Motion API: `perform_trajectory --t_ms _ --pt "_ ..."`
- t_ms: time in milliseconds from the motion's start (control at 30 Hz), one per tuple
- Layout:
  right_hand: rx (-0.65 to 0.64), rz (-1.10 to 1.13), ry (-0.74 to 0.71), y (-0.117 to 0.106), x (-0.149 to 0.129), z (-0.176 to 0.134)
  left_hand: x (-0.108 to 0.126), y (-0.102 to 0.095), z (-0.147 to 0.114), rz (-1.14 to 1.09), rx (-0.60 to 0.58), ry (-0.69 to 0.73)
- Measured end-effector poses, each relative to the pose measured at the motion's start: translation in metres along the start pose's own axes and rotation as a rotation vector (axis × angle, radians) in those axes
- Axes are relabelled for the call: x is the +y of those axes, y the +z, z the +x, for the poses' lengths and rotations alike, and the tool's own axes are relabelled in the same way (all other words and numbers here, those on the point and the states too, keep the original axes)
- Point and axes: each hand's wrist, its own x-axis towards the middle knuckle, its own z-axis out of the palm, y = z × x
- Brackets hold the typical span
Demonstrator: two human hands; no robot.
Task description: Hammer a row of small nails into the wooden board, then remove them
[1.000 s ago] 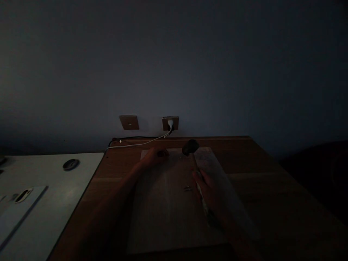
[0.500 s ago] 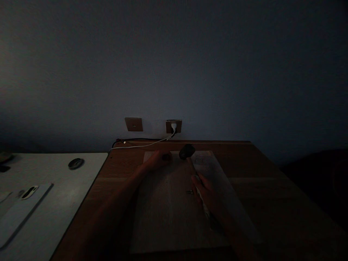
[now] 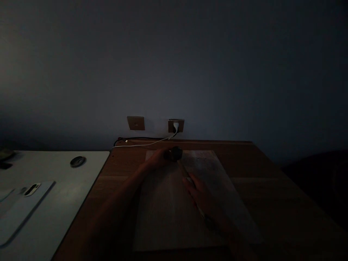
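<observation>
My right hand point(image 3: 199, 194) is wrapped round the handle of a mallet point(image 3: 177, 153) with a dark, rounded head. The mallet's head is at the far part of a pale wooden board point(image 3: 160, 217), right beside my left hand point(image 3: 158, 158). Fingers of my left hand are curled together at the board's far edge. A dark shape shows at them, but the poor light and the mallet head hide what they hold. Whether the head touches that hand or what is in it, I cannot tell.
The board lies on a brown wooden table point(image 3: 261, 195) against the wall. A white plug point(image 3: 176, 125) sits in a wall socket, its cable running left along the table's back. On the white table point(image 3: 81, 188) at left are a dark round ring point(image 3: 78, 161) and a flat pale case point(image 3: 27, 210).
The mallet's head has swung left and slightly down to my left hand, my right hand shifting left with it. Small metal pieces seen earlier beside my right hand are now out of sight.
</observation>
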Motion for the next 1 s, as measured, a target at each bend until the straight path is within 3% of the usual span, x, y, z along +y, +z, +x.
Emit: perform_trajectory --t_ms 367,467,600,700,800,900,1000 --pt "-0.012 0.022 -0.01 -0.004 0.005 0.002 0.003 -0.001 0.0 0.029 -0.034 -0.016" --pt "0.008 0.086 0.017 -0.009 0.005 0.001 0.018 -0.007 0.001 0.163 -0.065 -0.012" --pt "0.171 0.229 0.021 -0.022 0.001 0.001 0.056 -0.009 -0.003 0.346 -0.174 0.09" --pt "0.296 0.334 0.027 -0.033 -0.002 0.003 0.088 0.008 -0.016 0.493 -0.377 0.253" --pt "0.339 0.399 0.012 -0.042 -0.002 0.003 0.108 0.037 -0.032 0.672 -0.508 0.436" --pt "0.318 0.407 -0.005 -0.046 0.001 0.003 0.115 0.064 -0.042 0.725 -0.452 0.539" --pt "0.299 0.398 -0.003 -0.046 0.003 0.002 0.117 0.076 -0.043 0.749 -0.39 0.585"
